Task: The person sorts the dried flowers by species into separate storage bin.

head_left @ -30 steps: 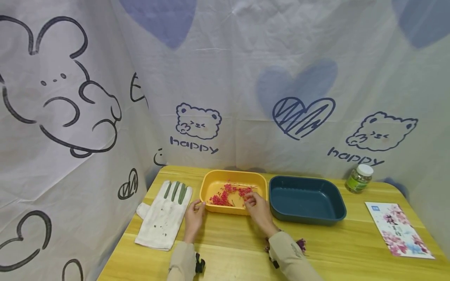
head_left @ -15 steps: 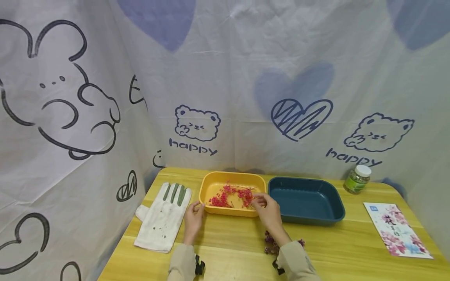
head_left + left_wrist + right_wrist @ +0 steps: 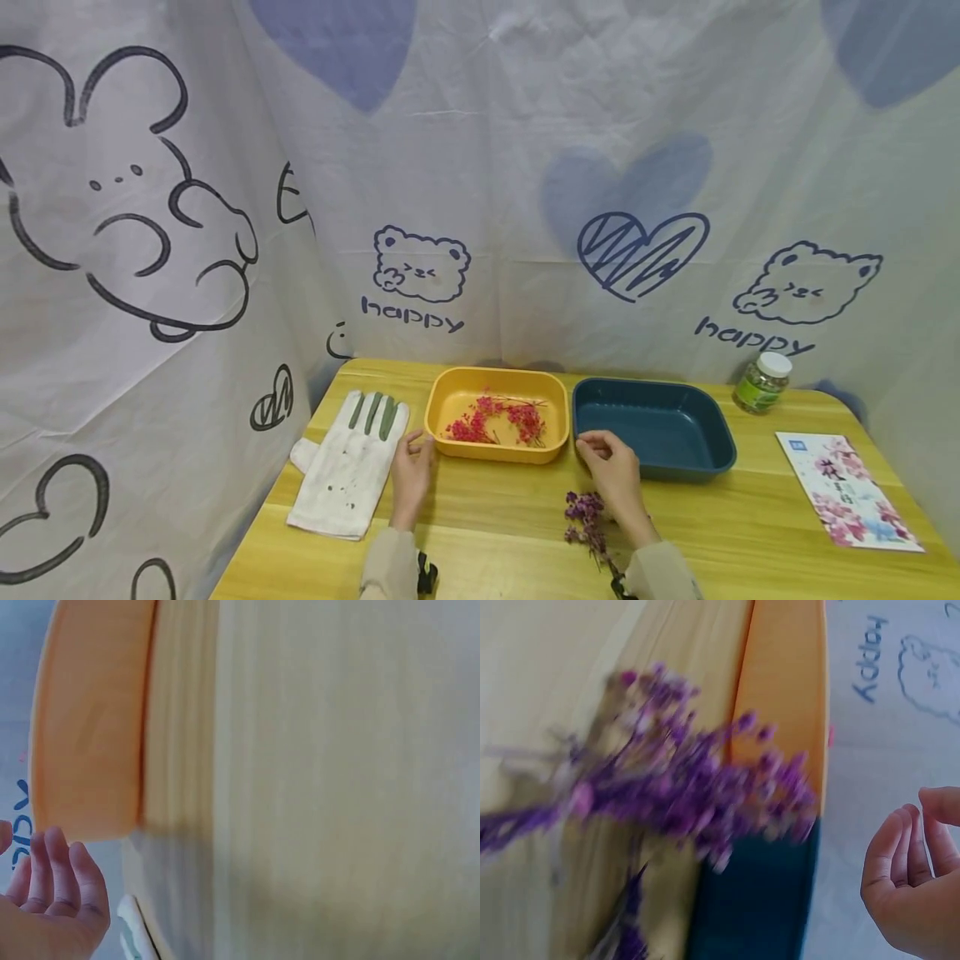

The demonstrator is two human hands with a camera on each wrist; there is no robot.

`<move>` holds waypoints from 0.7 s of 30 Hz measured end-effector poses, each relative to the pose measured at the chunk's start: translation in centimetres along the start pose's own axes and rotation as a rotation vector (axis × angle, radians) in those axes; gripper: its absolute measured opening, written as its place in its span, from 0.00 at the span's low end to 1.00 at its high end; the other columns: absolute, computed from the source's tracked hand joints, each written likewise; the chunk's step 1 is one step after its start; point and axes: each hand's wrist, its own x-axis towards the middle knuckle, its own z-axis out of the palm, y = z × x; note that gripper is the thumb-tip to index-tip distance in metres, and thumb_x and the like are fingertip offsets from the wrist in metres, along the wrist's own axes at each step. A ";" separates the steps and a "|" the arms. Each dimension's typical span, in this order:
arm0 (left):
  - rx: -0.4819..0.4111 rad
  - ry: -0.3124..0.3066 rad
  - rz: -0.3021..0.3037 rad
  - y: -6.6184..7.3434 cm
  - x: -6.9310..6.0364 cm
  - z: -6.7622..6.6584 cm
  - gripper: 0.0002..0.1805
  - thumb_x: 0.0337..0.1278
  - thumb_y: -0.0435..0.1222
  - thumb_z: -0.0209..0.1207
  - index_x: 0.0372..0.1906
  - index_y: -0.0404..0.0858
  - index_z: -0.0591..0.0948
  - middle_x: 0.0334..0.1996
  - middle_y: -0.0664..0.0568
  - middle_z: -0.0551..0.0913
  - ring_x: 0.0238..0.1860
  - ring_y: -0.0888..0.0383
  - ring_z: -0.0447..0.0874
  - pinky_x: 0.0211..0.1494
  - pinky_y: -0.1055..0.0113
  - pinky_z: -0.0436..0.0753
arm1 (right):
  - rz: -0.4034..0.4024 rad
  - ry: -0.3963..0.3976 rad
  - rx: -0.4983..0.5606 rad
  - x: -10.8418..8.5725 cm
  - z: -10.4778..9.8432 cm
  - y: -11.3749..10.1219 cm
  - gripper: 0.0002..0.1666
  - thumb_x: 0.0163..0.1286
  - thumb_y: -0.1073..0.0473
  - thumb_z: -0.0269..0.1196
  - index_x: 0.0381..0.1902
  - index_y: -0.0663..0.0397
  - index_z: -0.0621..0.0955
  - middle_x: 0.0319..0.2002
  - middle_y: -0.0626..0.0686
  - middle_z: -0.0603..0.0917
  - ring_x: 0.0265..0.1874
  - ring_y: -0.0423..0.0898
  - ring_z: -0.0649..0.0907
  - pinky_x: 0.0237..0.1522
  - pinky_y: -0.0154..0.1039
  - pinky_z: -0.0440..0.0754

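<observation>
Pinkish-red dried flowers (image 3: pixel 471 427) with thin stems lie inside a yellow tray (image 3: pixel 498 452). At its left front corner my left hand (image 3: pixel 412 477) hovers with loose fingers and nothing between them; whether a fingertip touches the rim, I cannot tell. My right hand (image 3: pixel 613 477) is in front of the left end of a dark teal tray (image 3: pixel 652 433), fingers softly bent and holding nothing. Below that hand, a bunch of purple dried flowers (image 3: pixel 587 521) lies on the table, partly hidden by the right forearm. The right wrist view shows the purple flowers (image 3: pixel 697 780) close up.
A white work glove (image 3: pixel 347 475) with green fingers lies left of the yellow tray. At the back right stands a white-lidded jar (image 3: pixel 762 385). A printed floral packet (image 3: pixel 850 492) lies on the right of the wooden table (image 3: pixel 480 533). A patterned cloth hangs behind.
My right hand has left the red flowers in the yellow tray and moved right, to the front of the teal tray. More of the purple flowers now shows. The left hand stays nearly in place.
</observation>
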 end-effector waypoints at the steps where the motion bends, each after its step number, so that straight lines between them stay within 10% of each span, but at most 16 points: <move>1: -0.009 0.004 -0.003 0.1 -0.2 0.0 0.18 0.67 0.38 0.53 0.55 0.30 0.73 0.32 0.42 0.78 0.30 0.49 0.79 0.29 0.68 0.73 | 0.006 0.010 -0.002 0.0 -0.4 0.3 0.08 0.65 0.61 0.63 0.40 0.60 0.83 0.34 0.54 0.84 0.31 0.41 0.78 0.34 0.32 0.75; 14: -0.107 -0.004 0.027 2.4 -3.4 0.9 0.16 0.66 0.37 0.56 0.52 0.31 0.77 0.35 0.37 0.80 0.26 0.55 0.78 0.28 0.72 0.75 | 0.120 0.189 -0.021 0.2 -5.2 4.8 0.12 0.67 0.58 0.61 0.42 0.62 0.82 0.34 0.53 0.82 0.28 0.31 0.74 0.31 0.25 0.71; 21: -0.167 -0.093 0.014 5.6 -6.7 1.6 0.13 0.65 0.32 0.55 0.50 0.27 0.76 0.33 0.40 0.80 0.29 0.52 0.79 0.32 0.67 0.78 | 0.153 0.360 -0.004 0.6 -7.6 7.3 0.13 0.67 0.58 0.61 0.42 0.64 0.81 0.24 0.32 0.73 0.24 0.26 0.70 0.29 0.21 0.67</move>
